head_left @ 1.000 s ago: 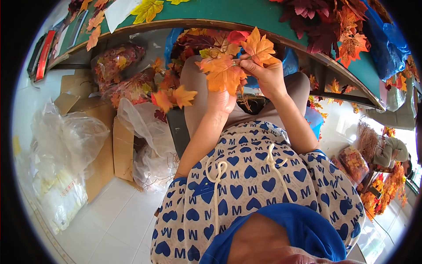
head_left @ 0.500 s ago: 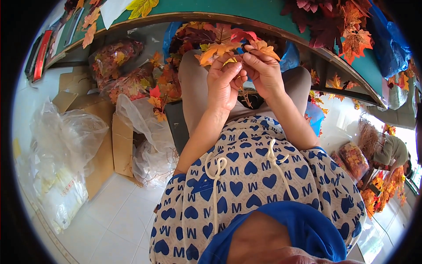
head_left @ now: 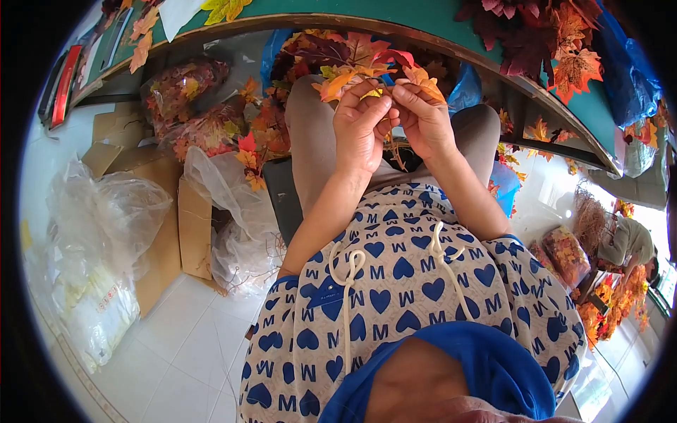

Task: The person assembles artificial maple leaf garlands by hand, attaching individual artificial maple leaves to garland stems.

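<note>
Left grip [head_left: 360, 130] and right grip [head_left: 425, 120]: two bare hands, each closed in a thumb-and-finger pinch on one orange leaf sprig [head_left: 333, 87]. The sprig is held above the lap, between two knees [head_left: 305, 116], near the front edge of the table [head_left: 338, 7]. Its leaves fan outward to both sides, beyond the pinch as seen from the person; the longer axis of this spread runs across, left to right. At least two orange leaves show, one past each hand. Brown stems [head_left: 397, 151] run from below the hands toward the lap; whether they belong to the sprig cannot be told. On the table: one yellow leaf [head_left: 226, 8], one blue bag [head_left: 627, 77], and dark red leaves [head_left: 508, 35], too overlapped to count. Beneath its left part: two clear bags of leaves [head_left: 180, 99].
</note>
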`<state>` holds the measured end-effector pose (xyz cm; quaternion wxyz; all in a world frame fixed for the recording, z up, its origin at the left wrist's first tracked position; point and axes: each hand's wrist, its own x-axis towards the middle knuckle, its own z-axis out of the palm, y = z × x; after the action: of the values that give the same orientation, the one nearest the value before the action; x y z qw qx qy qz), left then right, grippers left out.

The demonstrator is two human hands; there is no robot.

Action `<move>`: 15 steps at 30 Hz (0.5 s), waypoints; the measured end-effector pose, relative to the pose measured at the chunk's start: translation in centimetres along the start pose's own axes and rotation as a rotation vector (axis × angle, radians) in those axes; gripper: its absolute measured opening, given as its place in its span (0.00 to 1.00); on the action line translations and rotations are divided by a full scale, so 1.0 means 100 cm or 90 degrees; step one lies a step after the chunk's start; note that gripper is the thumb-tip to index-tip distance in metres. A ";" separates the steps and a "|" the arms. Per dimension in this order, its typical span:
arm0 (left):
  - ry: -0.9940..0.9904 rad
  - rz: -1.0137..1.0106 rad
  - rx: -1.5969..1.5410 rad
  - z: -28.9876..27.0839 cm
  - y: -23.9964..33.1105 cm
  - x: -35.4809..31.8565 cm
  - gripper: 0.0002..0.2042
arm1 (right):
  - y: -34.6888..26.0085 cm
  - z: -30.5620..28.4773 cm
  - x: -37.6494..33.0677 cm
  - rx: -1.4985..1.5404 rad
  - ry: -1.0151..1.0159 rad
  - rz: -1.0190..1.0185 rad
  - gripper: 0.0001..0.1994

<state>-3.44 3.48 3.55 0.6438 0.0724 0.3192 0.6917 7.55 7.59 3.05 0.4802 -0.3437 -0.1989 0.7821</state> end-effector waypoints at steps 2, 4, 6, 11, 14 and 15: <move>0.009 0.006 -0.002 0.000 -0.001 0.000 0.13 | 0.002 0.001 -0.002 -0.008 0.013 -0.006 0.13; 0.015 0.008 -0.003 -0.001 -0.002 0.000 0.13 | 0.004 0.003 -0.004 -0.024 0.025 -0.026 0.15; 0.020 0.011 -0.004 -0.002 -0.003 0.001 0.12 | 0.004 0.001 -0.003 -0.041 0.019 -0.027 0.15; 0.006 0.022 0.084 -0.011 -0.005 0.007 0.08 | 0.002 -0.009 0.000 -0.111 -0.021 -0.039 0.15; 0.011 0.031 0.141 -0.005 -0.003 0.006 0.07 | -0.001 -0.016 0.004 -0.190 -0.048 -0.065 0.14; 0.012 0.029 0.142 -0.006 -0.004 0.009 0.07 | -0.001 -0.019 0.005 -0.225 -0.043 -0.091 0.13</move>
<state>-3.59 4.05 2.59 0.6125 0.1442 0.3988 0.6671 8.89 8.10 1.62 0.4596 -0.3812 -0.3733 0.7101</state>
